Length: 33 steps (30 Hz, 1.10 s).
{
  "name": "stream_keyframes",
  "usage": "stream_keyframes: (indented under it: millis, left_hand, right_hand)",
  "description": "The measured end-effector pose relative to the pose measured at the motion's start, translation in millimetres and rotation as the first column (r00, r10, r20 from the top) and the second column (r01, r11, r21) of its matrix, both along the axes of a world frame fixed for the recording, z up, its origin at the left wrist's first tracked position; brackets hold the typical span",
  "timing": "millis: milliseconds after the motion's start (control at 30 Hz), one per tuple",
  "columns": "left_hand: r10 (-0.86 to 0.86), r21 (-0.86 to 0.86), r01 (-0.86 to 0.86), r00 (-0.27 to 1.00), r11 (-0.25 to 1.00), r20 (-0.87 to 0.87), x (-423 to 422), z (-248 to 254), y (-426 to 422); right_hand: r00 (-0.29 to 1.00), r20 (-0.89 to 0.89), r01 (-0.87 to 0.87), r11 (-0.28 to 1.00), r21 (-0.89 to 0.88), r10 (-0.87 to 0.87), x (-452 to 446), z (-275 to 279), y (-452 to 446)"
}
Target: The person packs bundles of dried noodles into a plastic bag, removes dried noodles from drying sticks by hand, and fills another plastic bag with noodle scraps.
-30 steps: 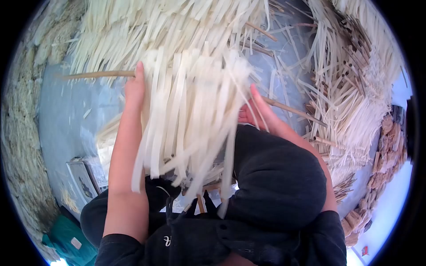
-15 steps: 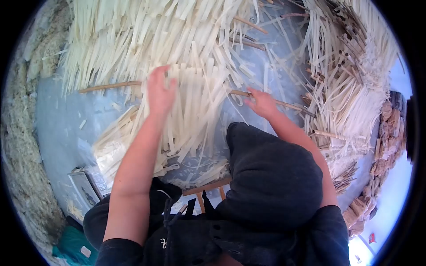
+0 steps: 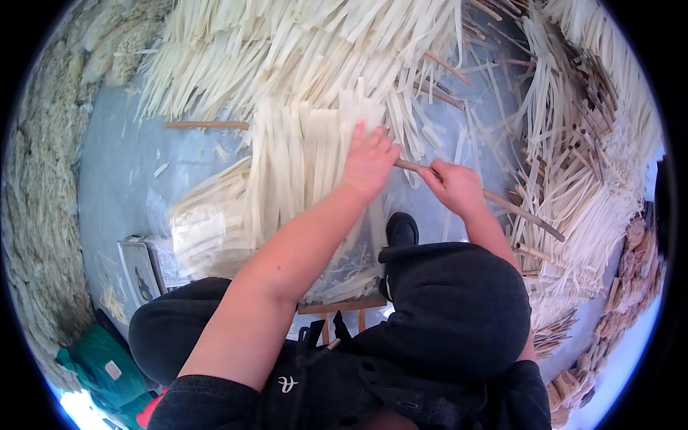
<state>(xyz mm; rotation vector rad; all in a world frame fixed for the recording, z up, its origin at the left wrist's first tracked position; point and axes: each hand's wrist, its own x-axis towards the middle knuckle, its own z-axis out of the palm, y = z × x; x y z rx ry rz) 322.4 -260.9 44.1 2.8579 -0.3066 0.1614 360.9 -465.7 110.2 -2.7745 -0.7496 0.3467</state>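
A thin wooden stick (image 3: 527, 213) runs across in front of me, with long pale flat strips (image 3: 309, 143) hanging side by side over its left part. My right hand (image 3: 457, 188) is closed around the bare part of the stick, right of the strips. On the rightmost strips lies my left hand (image 3: 369, 163), its fingers stretched out and slightly apart near the stick. The left end of the stick (image 3: 208, 125) pokes out beyond the strips. The stick's middle is hidden under them.
Rows of similar strips (image 3: 287, 50) cover the far side. More strips and stick ends (image 3: 588, 186) are heaped at the right. A plastic-wrapped bundle (image 3: 201, 229) lies at the left on the grey floor (image 3: 115, 172). A small wooden stool (image 3: 344, 306) stands between my knees.
My left hand has moved right across the strips to their right edge. The right hand has closed around the stick, and the stick tilts more. My view has shifted, and a shoe now shows.
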Motion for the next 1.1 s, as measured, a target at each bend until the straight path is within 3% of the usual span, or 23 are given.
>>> stream_keyframes:
  millis: [100,233,400,500,600,667,733,767,800,867,967,1033,1100]
  left_hand:
    - [0.026,-0.003,-0.026,0.998,1.0,-0.053,0.1,3.1,7.8]
    - [0.064,-0.014,-0.064,0.998,0.998,-0.026,5.8,-10.8,13.8]
    - [0.015,0.059,-0.014,0.999,0.998,-0.029,0.1,-15.9,33.7]
    - [-0.046,-0.013,0.045,0.995,0.999,-0.084,-1.1,-15.5,35.3]
    - [-0.054,-0.014,0.053,0.991,0.998,-0.125,-3.7,-11.2,23.4]
    - [-0.074,-0.043,0.07,0.994,0.997,-0.086,-4.9,-14.6,18.6]
    - [-0.098,-0.064,0.094,0.993,0.994,-0.062,-10.5,-15.5,10.7]
    - [-0.111,-0.077,0.109,0.993,0.991,-0.028,-13.0,-12.2,4.5]
    - [-0.121,-0.089,0.122,0.993,0.989,0.011,-13.4,-9.9,0.3]
    - [-0.133,-0.071,0.132,0.991,0.989,-0.007,-17.3,-11.6,-2.8]
    - [-0.159,-0.083,0.157,0.987,0.984,-0.01,-18.6,-12.8,3.9]
    - [-0.171,-0.117,0.171,0.985,0.978,0.012,-14.9,-14.7,8.2]
    - [-0.137,-0.008,0.137,0.988,0.991,-0.066,-12.4,-21.6,8.0]
  right_hand:
    - [0.993,-0.118,0.001,0.999,-0.044,-0.006,-0.4,3.0,-21.7]
    - [0.958,0.282,-0.055,0.998,0.007,0.051,-18.2,-1.7,-79.6]
    - [0.955,0.292,0.02,0.973,-0.232,0.05,-40.4,20.9,-206.8]
    - [0.949,0.317,0.116,0.929,-0.351,0.001,-55.2,40.6,-280.6]
    - [0.958,0.267,0.175,0.949,-0.262,-0.103,-62.1,49.8,-264.2]
    - [0.977,0.123,0.178,0.984,-0.018,-0.175,-58.5,39.9,-216.8]
    - [0.987,-0.069,0.142,0.989,-0.041,-0.145,-49.3,32.5,-135.2]
    - [0.989,-0.095,0.116,0.993,-0.015,-0.117,-46.8,19.7,-96.2]
    - [1.0,-0.006,0.024,0.996,0.082,-0.024,-46.7,0.3,-67.2]
    - [0.981,-0.188,-0.043,0.999,0.029,0.048,-37.8,-11.4,-12.9]
    - [0.947,-0.319,-0.043,0.997,-0.064,0.021,-28.3,-11.0,-12.5]
    - [0.968,-0.244,-0.07,0.996,-0.047,0.057,-27.7,-7.1,-29.3]
    - [0.982,-0.168,-0.095,0.995,-0.038,0.087,-30.9,-3.5,-58.2]
